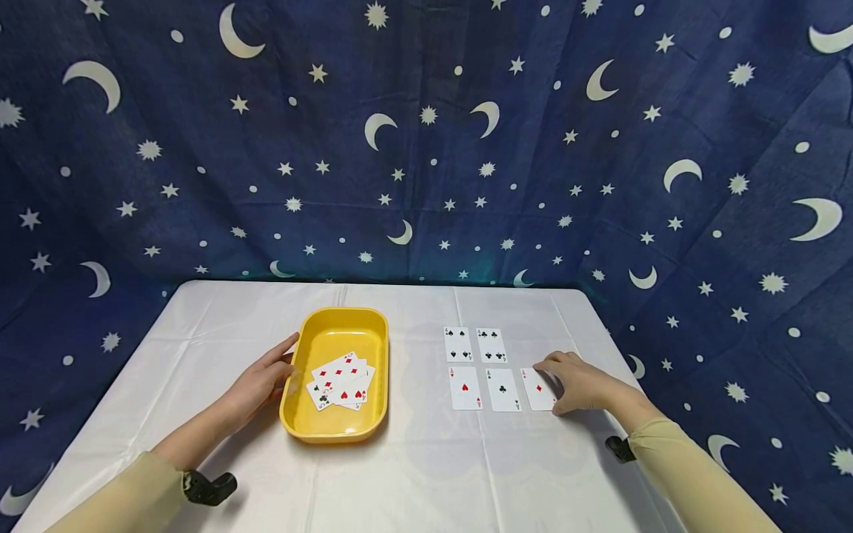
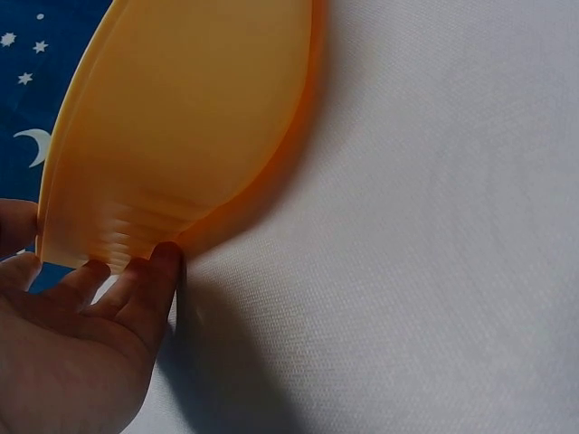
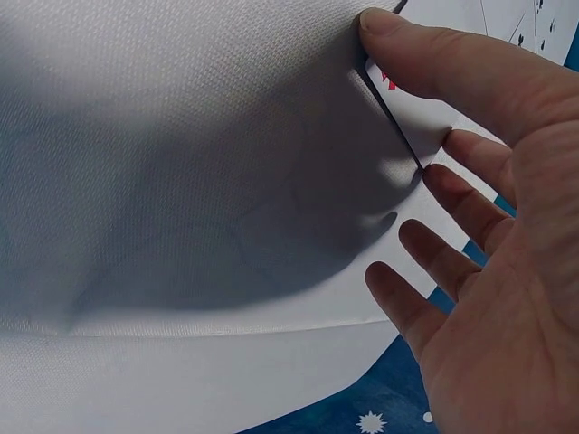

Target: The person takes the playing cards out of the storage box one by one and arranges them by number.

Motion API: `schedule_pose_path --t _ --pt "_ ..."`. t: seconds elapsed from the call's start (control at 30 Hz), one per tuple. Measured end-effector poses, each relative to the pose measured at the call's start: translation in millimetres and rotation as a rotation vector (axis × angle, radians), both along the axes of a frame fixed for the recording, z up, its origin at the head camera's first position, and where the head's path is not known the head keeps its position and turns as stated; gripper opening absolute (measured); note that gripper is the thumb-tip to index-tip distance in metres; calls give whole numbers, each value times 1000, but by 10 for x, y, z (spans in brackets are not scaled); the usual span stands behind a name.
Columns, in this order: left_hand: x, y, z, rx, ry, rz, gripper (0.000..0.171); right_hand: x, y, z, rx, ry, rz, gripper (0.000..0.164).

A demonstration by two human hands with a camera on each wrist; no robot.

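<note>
On the left of the table, a yellow tray (image 1: 333,429) holds an overlapping pile of face-up playing cards (image 1: 346,370). My left hand (image 1: 261,377) grips its left side, with fingers (image 2: 149,289) against the outer wall and a digit at the rim. At the right, my right hand (image 1: 581,381) holds the ace of diamonds (image 1: 535,391) by its right edge. The thumb is at the near corner and fingertips are at the far one. Part of that card is hidden under the hand. Left of it lie a black-suited ace (image 1: 503,390) and a red-suited ace (image 1: 465,388).
Behind the aces lie two black fours, the four of spades (image 1: 458,344) and the four of clubs (image 1: 492,346). A white cloth covers the table (image 1: 426,474). A dark blue curtain (image 1: 426,244) with moons and stars hangs behind and along the sides.
</note>
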State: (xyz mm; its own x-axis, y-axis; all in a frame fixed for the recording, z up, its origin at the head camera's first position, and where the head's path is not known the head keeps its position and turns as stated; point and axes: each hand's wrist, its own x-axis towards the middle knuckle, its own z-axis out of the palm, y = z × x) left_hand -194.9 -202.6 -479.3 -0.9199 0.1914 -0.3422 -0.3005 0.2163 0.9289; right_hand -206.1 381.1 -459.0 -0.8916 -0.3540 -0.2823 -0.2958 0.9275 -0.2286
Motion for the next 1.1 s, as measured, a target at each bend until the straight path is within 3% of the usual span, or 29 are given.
schedule_pose_path --t 0.47,0.87,1.1 --pt "-14 -3 -13 7 -5 2 70 -5 3 -23 0 17 22 88" --pt "-20 -9 -19 -2 9 3 69 -2 5 24 16 23 37 89" --pt "14 0 -1 18 15 -6 69 -45 -22 113 -39 22 3 90"
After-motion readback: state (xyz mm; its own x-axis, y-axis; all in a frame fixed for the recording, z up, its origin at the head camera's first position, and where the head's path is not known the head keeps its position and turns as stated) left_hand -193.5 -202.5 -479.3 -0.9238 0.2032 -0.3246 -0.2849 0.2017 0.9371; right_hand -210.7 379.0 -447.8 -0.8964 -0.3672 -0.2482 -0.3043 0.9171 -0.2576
